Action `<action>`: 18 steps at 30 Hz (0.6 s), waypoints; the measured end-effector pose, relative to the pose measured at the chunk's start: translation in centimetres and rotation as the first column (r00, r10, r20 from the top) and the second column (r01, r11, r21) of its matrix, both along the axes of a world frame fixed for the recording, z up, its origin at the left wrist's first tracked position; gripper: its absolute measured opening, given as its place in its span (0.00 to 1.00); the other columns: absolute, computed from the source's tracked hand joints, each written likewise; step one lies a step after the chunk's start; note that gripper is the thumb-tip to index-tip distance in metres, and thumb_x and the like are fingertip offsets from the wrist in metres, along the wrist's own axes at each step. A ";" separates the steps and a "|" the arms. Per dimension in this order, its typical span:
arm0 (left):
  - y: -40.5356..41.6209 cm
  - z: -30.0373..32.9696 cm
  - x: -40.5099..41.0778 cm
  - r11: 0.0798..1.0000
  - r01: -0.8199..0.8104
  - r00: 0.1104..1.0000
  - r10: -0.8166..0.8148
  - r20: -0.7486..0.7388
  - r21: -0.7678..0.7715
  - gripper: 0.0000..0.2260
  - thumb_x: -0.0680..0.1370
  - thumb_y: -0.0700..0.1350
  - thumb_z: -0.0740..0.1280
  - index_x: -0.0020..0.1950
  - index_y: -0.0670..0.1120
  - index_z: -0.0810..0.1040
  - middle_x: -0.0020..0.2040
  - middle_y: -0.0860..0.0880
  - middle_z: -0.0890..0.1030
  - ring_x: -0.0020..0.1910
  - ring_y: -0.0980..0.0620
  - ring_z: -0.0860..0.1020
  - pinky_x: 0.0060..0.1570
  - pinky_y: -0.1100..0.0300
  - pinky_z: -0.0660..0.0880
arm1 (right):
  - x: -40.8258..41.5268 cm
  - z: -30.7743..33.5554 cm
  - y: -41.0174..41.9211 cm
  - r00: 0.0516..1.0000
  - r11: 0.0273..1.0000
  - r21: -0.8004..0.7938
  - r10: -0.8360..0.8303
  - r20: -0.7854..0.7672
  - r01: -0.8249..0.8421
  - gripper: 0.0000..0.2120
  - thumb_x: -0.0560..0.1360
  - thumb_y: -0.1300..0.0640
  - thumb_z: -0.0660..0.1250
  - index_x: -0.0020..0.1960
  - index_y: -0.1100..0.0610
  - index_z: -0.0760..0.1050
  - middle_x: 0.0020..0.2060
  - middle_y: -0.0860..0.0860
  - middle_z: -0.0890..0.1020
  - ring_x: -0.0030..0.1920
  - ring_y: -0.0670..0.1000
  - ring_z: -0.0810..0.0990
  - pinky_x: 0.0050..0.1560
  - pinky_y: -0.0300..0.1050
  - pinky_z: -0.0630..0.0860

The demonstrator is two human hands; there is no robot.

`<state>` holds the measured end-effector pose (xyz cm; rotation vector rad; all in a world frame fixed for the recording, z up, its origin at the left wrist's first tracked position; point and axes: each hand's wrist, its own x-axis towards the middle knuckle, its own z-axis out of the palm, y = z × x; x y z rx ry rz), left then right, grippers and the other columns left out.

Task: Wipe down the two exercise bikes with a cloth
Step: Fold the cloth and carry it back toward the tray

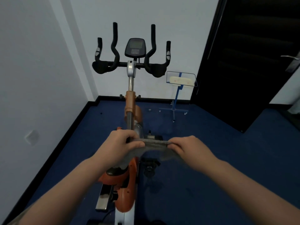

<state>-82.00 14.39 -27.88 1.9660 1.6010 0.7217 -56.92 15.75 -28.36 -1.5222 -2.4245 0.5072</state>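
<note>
Between the two hands, low in the middle of the view, a grey cloth (pixel 155 146) is stretched flat above the frame of an orange exercise bike (pixel 128 184), with the left hand (pixel 121 147) pinching its left edge between thumb and curled fingers and the right hand (pixel 189 147) gripping its right edge the same way. Beyond the cloth the bike's silver post (pixel 130 82) rises to black handlebars (pixel 116 62) and a small console (pixel 135 47). Farther out lie blue carpet (pixel 203 168), white walls (pixel 40 62), a blue stand (pixel 177 93) by the wall and a dark door (pixel 251 54) at the right.
</note>
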 end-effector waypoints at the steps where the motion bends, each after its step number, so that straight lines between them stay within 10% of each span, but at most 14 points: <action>1: 0.1 -0.3 0.3 0.999 -0.032 0.998 0.033 0.053 -0.024 0.07 0.72 0.53 0.73 0.40 0.51 0.82 0.36 0.51 0.81 0.38 0.58 0.78 0.38 0.66 0.74 | 0.1 -0.4 -0.2 0.999 0.999 -0.032 -0.043 -0.029 0.043 0.12 0.82 0.48 0.59 0.55 0.48 0.80 0.46 0.45 0.84 0.47 0.47 0.80 0.48 0.47 0.76; 6: 0.0 -2.9 4.7 0.969 -0.162 0.900 0.223 0.375 -0.187 0.01 0.75 0.44 0.72 0.45 0.48 0.83 0.40 0.49 0.84 0.42 0.54 0.82 0.42 0.63 0.77 | -0.1 -3.1 -1.1 0.894 0.914 -0.301 -0.356 -0.271 0.273 0.15 0.79 0.51 0.63 0.42 0.61 0.79 0.35 0.54 0.81 0.36 0.49 0.77 0.38 0.46 0.71; 11: -1.6 -4.0 11.6 0.984 0.028 0.845 0.070 0.530 -0.174 0.14 0.79 0.36 0.66 0.60 0.51 0.79 0.52 0.55 0.83 0.53 0.60 0.80 0.53 0.66 0.77 | 1.4 -3.7 -1.5 0.624 0.767 -0.608 -0.582 -0.522 0.207 0.20 0.80 0.46 0.60 0.46 0.61 0.81 0.43 0.57 0.85 0.47 0.57 0.83 0.50 0.54 0.78; 18: -3.2 -5.8 18.4 0.890 0.398 0.843 -0.259 0.472 -0.222 0.23 0.81 0.34 0.61 0.73 0.51 0.65 0.72 0.65 0.60 0.67 0.79 0.57 0.64 0.77 0.59 | 10.0 -3.6 -0.7 0.726 0.827 -0.535 -0.474 -0.498 0.173 0.14 0.79 0.50 0.64 0.44 0.57 0.83 0.39 0.50 0.85 0.42 0.47 0.83 0.43 0.42 0.78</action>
